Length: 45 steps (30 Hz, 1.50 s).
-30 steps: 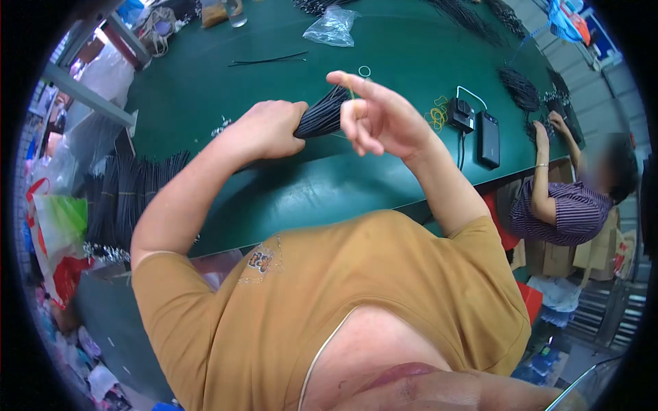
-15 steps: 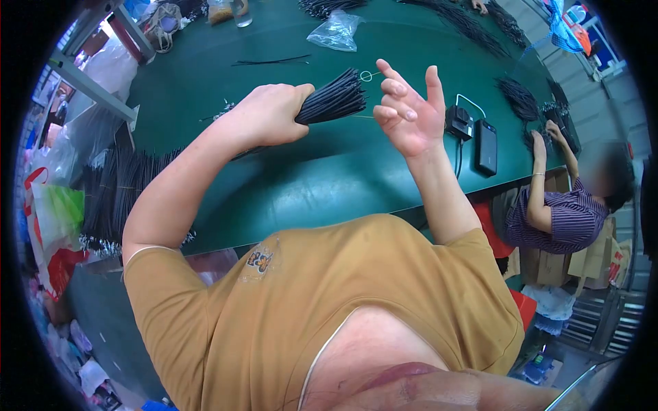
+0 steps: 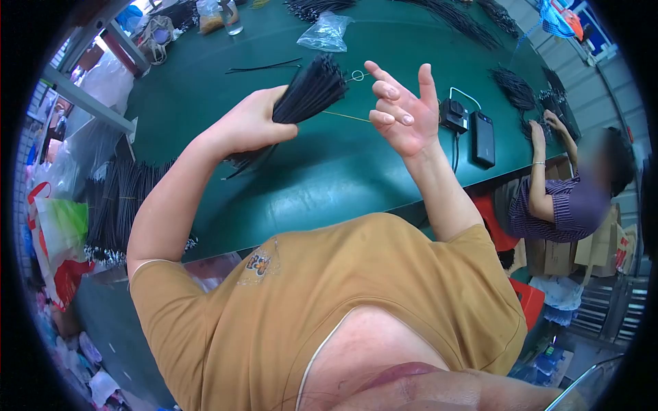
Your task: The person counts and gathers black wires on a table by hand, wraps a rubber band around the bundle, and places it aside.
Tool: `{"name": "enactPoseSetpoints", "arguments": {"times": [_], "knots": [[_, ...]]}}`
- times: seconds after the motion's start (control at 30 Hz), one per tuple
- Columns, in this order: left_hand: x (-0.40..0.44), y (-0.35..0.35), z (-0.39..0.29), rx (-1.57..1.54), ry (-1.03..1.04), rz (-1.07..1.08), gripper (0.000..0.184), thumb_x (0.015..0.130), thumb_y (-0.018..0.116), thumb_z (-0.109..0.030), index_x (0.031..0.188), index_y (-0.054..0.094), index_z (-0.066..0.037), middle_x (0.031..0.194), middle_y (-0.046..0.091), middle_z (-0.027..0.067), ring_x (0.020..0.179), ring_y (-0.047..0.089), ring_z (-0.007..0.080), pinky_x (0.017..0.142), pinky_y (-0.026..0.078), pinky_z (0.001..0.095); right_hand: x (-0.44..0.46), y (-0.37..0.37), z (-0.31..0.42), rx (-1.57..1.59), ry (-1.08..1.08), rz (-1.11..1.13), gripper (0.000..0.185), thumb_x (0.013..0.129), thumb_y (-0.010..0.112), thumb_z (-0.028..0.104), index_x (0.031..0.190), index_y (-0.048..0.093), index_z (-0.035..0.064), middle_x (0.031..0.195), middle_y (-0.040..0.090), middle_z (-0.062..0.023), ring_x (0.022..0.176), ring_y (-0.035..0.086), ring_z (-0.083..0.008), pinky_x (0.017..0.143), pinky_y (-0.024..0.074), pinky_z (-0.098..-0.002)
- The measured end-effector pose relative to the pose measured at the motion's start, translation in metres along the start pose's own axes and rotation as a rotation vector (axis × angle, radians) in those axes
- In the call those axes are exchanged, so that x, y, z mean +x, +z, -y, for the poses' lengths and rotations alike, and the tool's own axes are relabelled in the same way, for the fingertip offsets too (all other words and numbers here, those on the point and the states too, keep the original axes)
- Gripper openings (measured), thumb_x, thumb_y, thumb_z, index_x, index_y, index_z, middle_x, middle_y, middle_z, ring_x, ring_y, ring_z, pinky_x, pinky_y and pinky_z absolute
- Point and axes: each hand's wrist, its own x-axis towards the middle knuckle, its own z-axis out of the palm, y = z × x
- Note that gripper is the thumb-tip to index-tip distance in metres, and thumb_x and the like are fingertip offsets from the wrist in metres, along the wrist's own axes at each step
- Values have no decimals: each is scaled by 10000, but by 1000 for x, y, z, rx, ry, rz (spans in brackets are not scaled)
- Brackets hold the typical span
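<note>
My left hand (image 3: 257,120) is closed around a thick bundle of black cables (image 3: 312,92), their cut ends pointing up and right. The other end of the bundle hangs behind my wrist. To the right, my right hand (image 3: 408,113) is palm up, with index finger and thumb stretched out and the other fingers curled. A thin yellowish band (image 3: 346,116), looking like a rubber band, runs taut from the bundle to these fingers. A small pale loop of it shows beside the index fingertip. How it passes around the fingers is partly hidden.
Many black cables (image 3: 127,205) lie at the left table edge. A power bank (image 3: 484,140) and a charger (image 3: 454,115) sit right of my right hand. A clear plastic bag (image 3: 325,33) lies farther back. A person (image 3: 569,198) handles cables at the right.
My left hand and the cable bundle have moved slightly left, and the bundle has tilted more upright. The yellowish band shows a longer stretch. My right hand has shifted little.
</note>
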Motion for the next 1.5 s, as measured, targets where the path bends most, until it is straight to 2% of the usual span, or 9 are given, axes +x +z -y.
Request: {"name": "enactPoseSetpoints", "arguments": {"times": [0.33, 0.47, 0.6, 0.83, 1.07, 1.17, 1.3, 1.43, 1.5], "knots": [[7, 14, -10, 742, -8, 258, 320, 824, 734, -119, 1119, 673, -12, 930, 766, 212, 963, 750, 431, 853, 582, 529, 8, 11, -18, -653, 410, -129, 769, 1195, 248, 595, 1623, 412, -22, 757, 702, -122, 418, 538, -123, 476, 509, -275], [15, 8, -11, 551, -183, 388, 376, 821, 747, -170, 1164, 723, -20, 998, 774, 237, 999, 754, 406, 876, 588, 493, 3, 48, -35, -1457, 743, 46, 532, 1077, 697, 242, 1541, 555, 25, 761, 674, -21, 591, 578, -61, 519, 449, -237], [30, 16, 31, -84, -299, 338, 357, 788, 793, -175, 1079, 691, 6, 875, 727, 56, 816, 656, 159, 742, 531, 349, -2, 21, -72, -1415, 494, 84, 575, 1083, 725, 235, 1561, 486, 23, 941, 671, -29, 793, 623, -84, 716, 522, -261], [30, 31, 53, -39, -240, 146, 344, 786, 816, -208, 1052, 727, -9, 902, 744, 74, 811, 697, 196, 755, 550, 362, -2, 38, -89, -1961, 185, 201, 508, 1039, 761, 206, 1482, 583, 34, 1021, 738, -62, 986, 724, -216, 906, 567, -366], [3, 2, 61, -637, -351, 193, 297, 852, 876, -181, 987, 647, -48, 822, 691, 46, 696, 685, 143, 643, 589, 308, -9, 17, -70, -1910, -86, -22, 464, 1039, 744, 91, 1484, 630, 23, 1380, 749, -126, 1276, 711, -225, 1092, 554, -351], [-4, -9, 67, -735, -364, 172, 349, 888, 919, -258, 974, 647, -58, 822, 697, 48, 691, 700, 137, 639, 621, 315, -5, 10, -64, -1831, -119, -51, 362, 1059, 718, 114, 1411, 681, 41, 1300, 764, -99, 1211, 731, -222, 1056, 570, -357], [-16, -15, 79, -891, -437, 92, 491, 990, 833, -378, 1286, 574, -84, 946, 720, 65, 756, 722, 162, 682, 631, 344, -6, 5, -61, -2006, -11, 71, 224, 1039, 728, 188, 1222, 725, 59, 1062, 724, -132, 1011, 731, -314, 873, 581, -407], [-62, -28, 75, -824, -405, -41, 437, 983, 822, -304, 1240, 563, -63, 998, 736, 89, 850, 743, 184, 720, 632, 347, -11, -2, -73, -2177, 197, 339, 232, 999, 744, 201, 1181, 733, 59, 1019, 724, -139, 967, 695, -360, 848, 567, -464], [-96, -52, 58, -690, -459, -96, 645, 958, 839, -288, 1423, 524, 28, 1060, 748, 104, 903, 741, 182, 801, 625, 337, -11, -1, -78, -2174, 288, 447, 224, 990, 744, 193, 1170, 738, 59, 993, 727, -126, 961, 690, -349, 845, 565, -465]]}}
